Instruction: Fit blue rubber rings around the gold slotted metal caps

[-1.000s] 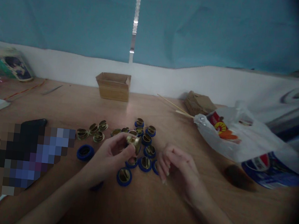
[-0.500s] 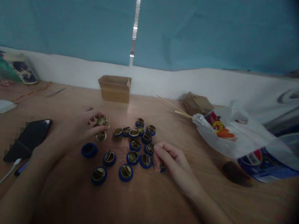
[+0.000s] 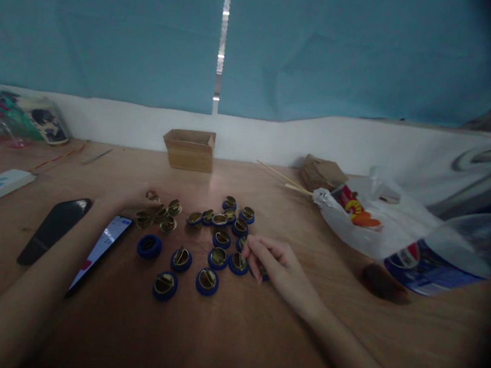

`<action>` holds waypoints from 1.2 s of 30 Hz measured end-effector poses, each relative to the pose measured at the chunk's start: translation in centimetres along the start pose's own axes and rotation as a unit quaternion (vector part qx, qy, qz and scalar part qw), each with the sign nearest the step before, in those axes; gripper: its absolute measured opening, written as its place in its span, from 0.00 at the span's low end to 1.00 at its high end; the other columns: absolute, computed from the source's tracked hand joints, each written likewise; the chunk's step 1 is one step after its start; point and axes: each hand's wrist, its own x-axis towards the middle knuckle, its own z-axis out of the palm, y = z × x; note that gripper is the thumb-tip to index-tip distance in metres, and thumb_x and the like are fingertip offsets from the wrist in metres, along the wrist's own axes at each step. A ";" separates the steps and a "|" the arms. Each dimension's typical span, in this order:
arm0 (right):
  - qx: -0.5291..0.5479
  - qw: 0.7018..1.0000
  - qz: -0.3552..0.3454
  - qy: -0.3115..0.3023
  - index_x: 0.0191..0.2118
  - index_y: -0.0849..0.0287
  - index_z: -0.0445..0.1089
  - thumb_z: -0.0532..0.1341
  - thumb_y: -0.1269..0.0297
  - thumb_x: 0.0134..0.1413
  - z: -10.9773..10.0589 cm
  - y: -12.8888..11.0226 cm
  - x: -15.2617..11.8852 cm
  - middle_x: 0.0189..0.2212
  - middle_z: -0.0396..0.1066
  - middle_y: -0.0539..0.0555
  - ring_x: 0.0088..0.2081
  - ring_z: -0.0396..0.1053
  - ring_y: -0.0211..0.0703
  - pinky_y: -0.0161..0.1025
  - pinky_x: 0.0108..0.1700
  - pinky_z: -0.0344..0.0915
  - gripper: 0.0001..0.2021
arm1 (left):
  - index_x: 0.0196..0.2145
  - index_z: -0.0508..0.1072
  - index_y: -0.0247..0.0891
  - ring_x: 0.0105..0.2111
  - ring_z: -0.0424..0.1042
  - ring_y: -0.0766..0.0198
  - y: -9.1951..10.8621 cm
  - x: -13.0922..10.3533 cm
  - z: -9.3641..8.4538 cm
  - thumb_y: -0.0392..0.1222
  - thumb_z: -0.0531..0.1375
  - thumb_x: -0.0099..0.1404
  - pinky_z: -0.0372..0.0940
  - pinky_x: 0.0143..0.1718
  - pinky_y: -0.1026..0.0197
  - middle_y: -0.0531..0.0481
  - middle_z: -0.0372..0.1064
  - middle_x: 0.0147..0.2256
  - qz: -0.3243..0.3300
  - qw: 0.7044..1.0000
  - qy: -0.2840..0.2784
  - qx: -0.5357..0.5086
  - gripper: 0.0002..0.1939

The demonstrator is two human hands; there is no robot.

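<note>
My left hand (image 3: 133, 197) is smeared by motion at the left edge of a small cluster of loose, brass-coloured badge backs (image 3: 167, 223); its fingers do not show clearly. Between my hands stand several blue round holders (image 3: 207, 282), most with a brass-coloured badge back with a bar across it. One blue holder (image 3: 149, 246) on the left has a dark hollow and no brass piece. My right hand (image 3: 278, 269) is at the right side of the group, thumb and fingers pinched together over a holder they partly cover. Whatever sits in the pinch is hidden.
A lit phone (image 3: 102, 248) and a dark flat object (image 3: 54, 231) lie by my left forearm. An open cardboard box (image 3: 189, 153) stands against the wall. To the right are a plastic bag (image 3: 346, 230), a brown package (image 3: 323, 173), thin sticks (image 3: 281, 176) and a blue-labelled bottle (image 3: 434, 265).
My left hand has let go of the badge backs it was gathering and drawn left, and they now lie loose on the table. My right hand keeps its pinch in nearly the same spot.
</note>
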 end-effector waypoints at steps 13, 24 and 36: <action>0.029 0.999 -0.008 0.012 0.35 0.59 0.72 0.58 0.56 0.59 0.0 -0.3 -0.3 0.20 0.63 0.46 0.22 0.62 0.33 0.32 0.25 0.59 0.12 | 0.49 0.71 0.42 0.44 0.76 0.53 8.5 -12.0 -1.6 0.44 0.52 0.64 0.71 0.43 0.53 0.46 0.77 0.46 0.085 0.975 0.168 -0.115 0.17; 0.034 0.999 0.005 -0.003 0.33 0.60 0.70 0.58 0.56 0.58 0.2 -0.2 -0.2 0.21 0.63 0.46 0.22 0.62 0.33 0.32 0.25 0.59 0.11 | 0.44 0.74 0.41 0.45 0.75 0.54 6.1 -14.9 1.5 0.51 0.55 0.64 0.72 0.43 0.56 0.46 0.75 0.45 -0.051 0.951 0.238 -0.192 0.17; 0.010 1.000 -0.007 0.017 0.33 0.59 0.71 0.58 0.54 0.59 -0.1 -0.6 -0.5 0.21 0.64 0.48 0.23 0.62 0.35 0.34 0.26 0.60 0.13 | 0.44 0.72 0.40 0.39 0.76 0.54 5.6 -14.2 2.4 0.52 0.56 0.63 0.72 0.41 0.52 0.45 0.75 0.40 -0.080 0.954 0.207 -0.200 0.17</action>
